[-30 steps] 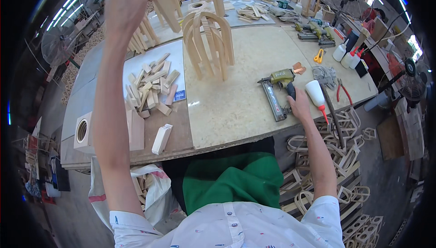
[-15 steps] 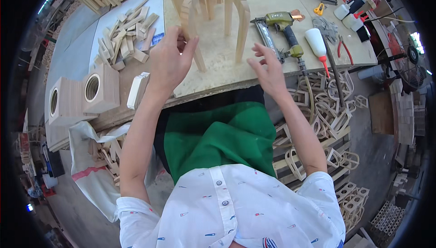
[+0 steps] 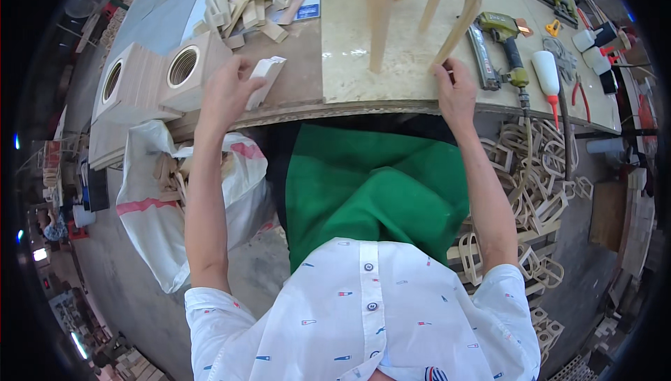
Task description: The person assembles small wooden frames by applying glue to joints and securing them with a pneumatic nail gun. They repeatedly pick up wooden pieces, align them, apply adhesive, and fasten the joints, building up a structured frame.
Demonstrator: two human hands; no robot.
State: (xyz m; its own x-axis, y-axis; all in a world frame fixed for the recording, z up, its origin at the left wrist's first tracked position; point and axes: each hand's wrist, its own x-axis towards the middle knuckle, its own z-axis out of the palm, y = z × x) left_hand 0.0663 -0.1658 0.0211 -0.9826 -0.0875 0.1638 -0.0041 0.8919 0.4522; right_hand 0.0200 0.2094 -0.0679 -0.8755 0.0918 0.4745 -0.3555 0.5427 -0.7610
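Note:
The right leg of a pale bent-wood arch [image 3: 466, 19] is pinched near its lower end by my right hand [image 3: 458, 91]. The arch stands on the worktable, its top cut off by the upper edge of the view. My left hand [image 3: 225, 94] is beside a small whitish block [image 3: 266, 81] at the table's front edge, thumb and fingers apart around its near side. Whether the thumb touches the block I cannot tell. Left of that hand sit two wooden boxes with round holes, the nearer one [image 3: 183, 84] close to my fingers.
Wood offcuts [image 3: 255, 0] lie piled at the back. A green nail gun [image 3: 514, 42], a white glue bottle [image 3: 547, 77] and red pliers [image 3: 579, 93] lie on the right. Below the table are a white sack [image 3: 150, 241] and stacked wooden frames [image 3: 538, 206].
My left hand has left the arch and moved left to the whitish block. My right hand has closed on the arch's right leg. The view has shifted, moving the table's contents rightward and up.

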